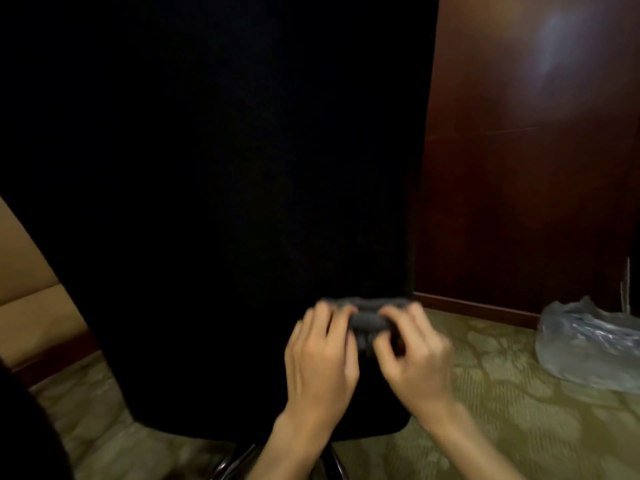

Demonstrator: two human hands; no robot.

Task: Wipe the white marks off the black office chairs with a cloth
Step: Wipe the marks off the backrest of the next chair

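Both hands are curled round one small grey cloth (369,315): the left hand (320,355) grips its left end with fingers bent over the top, and the right hand (412,348) pinches the right end between thumb and bent fingers, so the cloth is bunched between them. They look to be folding or wringing it rather than wiping, though motion blur makes that a guess. The cloth sits in front of the lower right part of the black office chair's backrest (214,188); whether it touches the fabric I cannot tell. No white marks show on the backrest, but it is so dark that marks could easily be lost, so how much cleaning is done or left cannot be judged from here; only this one chair is in view. Below the backrest, chrome legs (235,459) catch a little light. The floor is a patterned greenish carpet (485,410). A crumpled clear plastic bag (588,344) lies on it to the right, near a glossy dark wood wall panel (526,150). A tan wall (24,271) shows at far left.
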